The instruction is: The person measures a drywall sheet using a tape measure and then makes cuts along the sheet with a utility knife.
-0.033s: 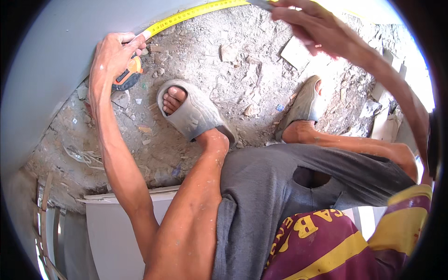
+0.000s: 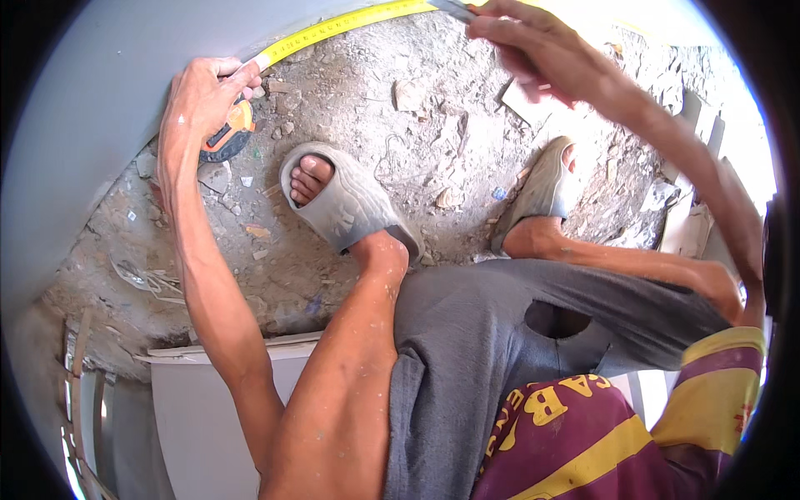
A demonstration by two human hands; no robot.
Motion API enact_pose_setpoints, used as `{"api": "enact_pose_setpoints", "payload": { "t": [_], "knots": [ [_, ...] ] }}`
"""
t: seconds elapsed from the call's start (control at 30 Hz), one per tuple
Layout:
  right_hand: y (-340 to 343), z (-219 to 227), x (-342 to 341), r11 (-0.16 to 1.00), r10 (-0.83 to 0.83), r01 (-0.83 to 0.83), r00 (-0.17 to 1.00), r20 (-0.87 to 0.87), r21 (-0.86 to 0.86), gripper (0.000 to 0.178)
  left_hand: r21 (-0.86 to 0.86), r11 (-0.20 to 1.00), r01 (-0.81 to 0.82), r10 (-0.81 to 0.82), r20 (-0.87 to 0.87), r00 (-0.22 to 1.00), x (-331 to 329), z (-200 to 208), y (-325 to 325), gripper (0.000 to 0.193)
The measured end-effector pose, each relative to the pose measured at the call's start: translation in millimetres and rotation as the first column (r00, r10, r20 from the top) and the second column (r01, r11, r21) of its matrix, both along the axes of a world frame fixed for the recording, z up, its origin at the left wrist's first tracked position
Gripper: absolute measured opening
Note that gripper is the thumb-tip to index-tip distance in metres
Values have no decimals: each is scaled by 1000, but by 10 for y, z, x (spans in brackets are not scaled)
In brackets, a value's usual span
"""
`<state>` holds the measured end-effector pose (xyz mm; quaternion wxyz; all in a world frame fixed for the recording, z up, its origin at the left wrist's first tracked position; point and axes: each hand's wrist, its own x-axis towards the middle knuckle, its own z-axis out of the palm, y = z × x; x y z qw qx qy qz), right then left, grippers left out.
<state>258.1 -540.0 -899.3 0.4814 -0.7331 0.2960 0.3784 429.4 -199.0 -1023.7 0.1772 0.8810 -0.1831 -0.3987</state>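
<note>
A yellow tape measure blade runs along the base of a pale grey panel at the upper left. My left hand is closed on this tape measure, pinching the blade between thumb and fingers. Below those fingers hangs its orange and black case, partly hidden by the hand. At the top, my right hand grips a flat grey blade-like tool. The tool's tip meets the yellow blade; its exact kind is not clear. Part of the right hand's grip is hidden by its own fingers.
My sandalled feet, left and right, stand on dusty ground strewn with stones and scraps. A flat pale piece lies near the right foot. A white board is at the lower left, behind my left arm.
My right hand has moved slightly left along the yellow blade with the grey tool. My left hand and the tape measure case stay in place.
</note>
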Motion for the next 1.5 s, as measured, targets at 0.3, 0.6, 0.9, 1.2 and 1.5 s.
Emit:
{"api": "enact_pose_setpoints", "payload": {
  "t": [0.3, 0.6, 0.9, 1.2, 1.5],
  "knots": [
    [1134, -1752, -621, 919, -342, 393, 738, 582, 41, 26, 49, 999, 23, -22, -23, 999, 10, 38, 109, 40],
    [1119, -1658, -644, 919, -295, 394, 707, 642, -12, 24, 112, 994, 17, -14, -27, 1000, 2, 106, 139, 38],
    [1283, -1730, -595, 857, -261, 491, 676, 689, -158, 23, 107, 994, -6, 12, -57, 998, 36, 72, 134, 36],
    [1267, -1782, -595, 841, -64, 410, 723, 688, -352, 24, 82, 996, 44, -38, -68, 997, 59, 63, 124, 47],
    [1276, -1787, -554, 830, -37, 412, 712, 701, -375, 22, 93, 995, 42, -38, -40, 998, 37, 52, 145, 47]
  ]
}}
